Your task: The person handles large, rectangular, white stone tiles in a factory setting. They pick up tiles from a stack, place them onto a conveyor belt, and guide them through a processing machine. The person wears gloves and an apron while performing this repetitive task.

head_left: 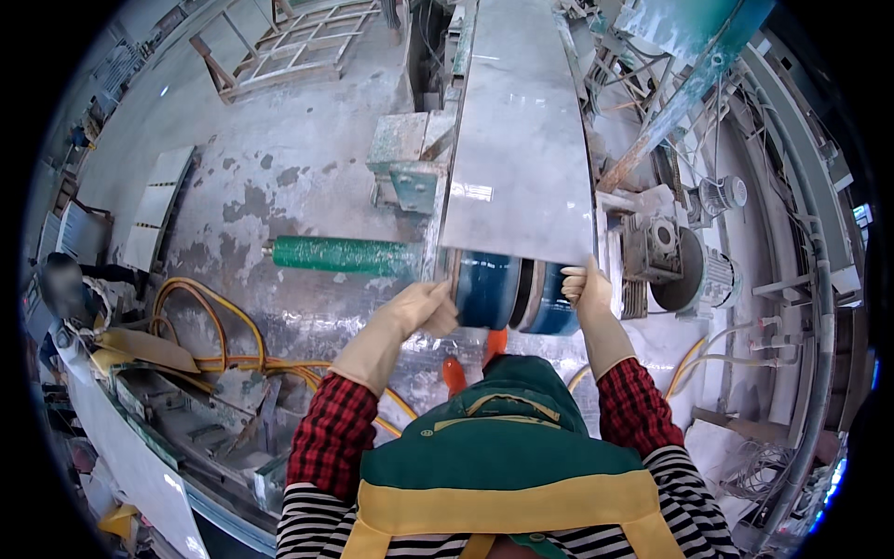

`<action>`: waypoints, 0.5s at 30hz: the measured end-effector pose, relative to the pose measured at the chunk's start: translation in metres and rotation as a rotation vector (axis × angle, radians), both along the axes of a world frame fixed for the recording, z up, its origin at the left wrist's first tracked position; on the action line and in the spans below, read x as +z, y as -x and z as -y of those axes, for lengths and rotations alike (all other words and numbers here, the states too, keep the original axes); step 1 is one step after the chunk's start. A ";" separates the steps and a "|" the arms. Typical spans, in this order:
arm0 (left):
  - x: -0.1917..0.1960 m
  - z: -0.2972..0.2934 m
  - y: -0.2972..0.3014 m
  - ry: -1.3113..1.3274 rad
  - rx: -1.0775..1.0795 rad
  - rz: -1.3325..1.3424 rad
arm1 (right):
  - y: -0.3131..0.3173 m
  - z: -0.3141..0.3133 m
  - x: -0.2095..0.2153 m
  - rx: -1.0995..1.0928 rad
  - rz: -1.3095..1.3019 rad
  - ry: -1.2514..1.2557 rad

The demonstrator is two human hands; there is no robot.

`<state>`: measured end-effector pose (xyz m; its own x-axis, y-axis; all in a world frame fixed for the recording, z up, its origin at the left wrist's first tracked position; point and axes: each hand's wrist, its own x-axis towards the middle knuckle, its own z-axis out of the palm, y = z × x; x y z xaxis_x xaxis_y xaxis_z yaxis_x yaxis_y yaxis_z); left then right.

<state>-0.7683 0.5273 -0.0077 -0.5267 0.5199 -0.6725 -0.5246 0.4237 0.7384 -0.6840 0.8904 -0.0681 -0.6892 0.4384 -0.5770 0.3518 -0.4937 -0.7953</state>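
Observation:
A long grey-white polished slab lies on the conveyor, its near edge over the blue end rollers. My right hand, in a cream glove, has curled fingers at the slab's near right corner and grips its edge. Beside the left end of the blue rollers is my left hand, also gloved. Its fingers are bent and closed, below the slab's near left corner; what they hold, if anything, is hidden. A green roller extends leftward from the conveyor frame, beyond my left hand.
Right of the conveyor stand a gearbox and a motor. Orange hoses lie on the floor at left, near another person. A wooden frame stands at the far left. My orange boots are beneath the conveyor's end.

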 end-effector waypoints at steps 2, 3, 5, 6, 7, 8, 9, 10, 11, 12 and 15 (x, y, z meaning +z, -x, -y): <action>-0.033 0.052 -0.034 0.170 -0.034 -0.142 | -0.009 0.019 0.018 0.240 0.072 -0.205; -0.058 0.088 -0.050 0.207 0.009 -0.086 | -0.020 0.024 0.015 0.353 0.062 -0.239; -0.061 0.140 -0.085 0.265 0.151 0.047 | -0.035 0.054 0.022 0.459 0.085 -0.218; -0.037 0.157 -0.104 0.285 0.247 0.122 | -0.038 0.065 0.023 0.531 0.073 -0.211; -0.034 0.183 -0.126 0.304 0.358 0.128 | -0.038 0.081 0.025 0.620 0.052 -0.198; -0.035 0.207 -0.147 0.319 0.457 0.132 | -0.039 0.093 0.026 0.697 0.032 -0.188; -0.039 0.228 -0.170 0.298 0.553 0.091 | -0.035 0.102 0.031 0.815 0.005 -0.188; -0.042 0.242 -0.193 0.275 0.646 0.047 | -0.031 0.112 0.030 0.854 -0.055 -0.225; -0.042 0.250 -0.216 0.275 0.720 0.041 | -0.023 0.123 0.028 0.900 -0.120 -0.257; -0.041 0.254 -0.238 0.275 0.796 0.036 | -0.008 0.131 0.034 1.008 -0.234 -0.473; -0.045 0.247 -0.297 0.218 0.966 0.014 | 0.034 0.165 0.081 1.068 -0.552 -1.008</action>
